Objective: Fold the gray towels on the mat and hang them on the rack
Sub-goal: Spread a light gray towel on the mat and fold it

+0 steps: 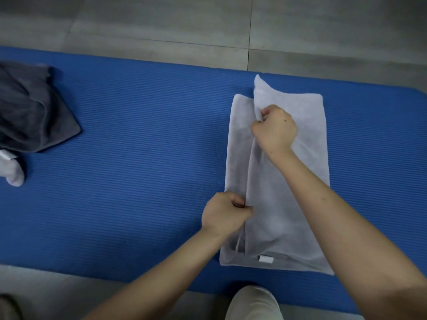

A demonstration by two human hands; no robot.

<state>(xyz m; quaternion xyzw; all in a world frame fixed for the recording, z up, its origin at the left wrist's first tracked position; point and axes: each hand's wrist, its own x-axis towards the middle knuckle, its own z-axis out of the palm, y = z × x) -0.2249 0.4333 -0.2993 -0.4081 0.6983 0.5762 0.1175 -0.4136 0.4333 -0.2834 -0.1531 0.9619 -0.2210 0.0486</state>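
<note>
A light gray towel point(307, 125) lies lengthwise on the right part of the blue mat point(138, 158), with its right half folded over toward the left. My right hand point(275, 129) pinches the folded edge near the far end. My left hand point(225, 212) pinches the same edge near the front. A white label point(265, 259) shows at the towel's near end. A dark gray towel point(30, 112) lies crumpled at the mat's left edge. The rack is out of view.
A pale cloth end with a white tag point(13, 174) pokes out below the dark towel. Gray tiled floor point(184, 24) lies beyond the mat. A pale shoe or knee point(254, 303) sits at the mat's near edge.
</note>
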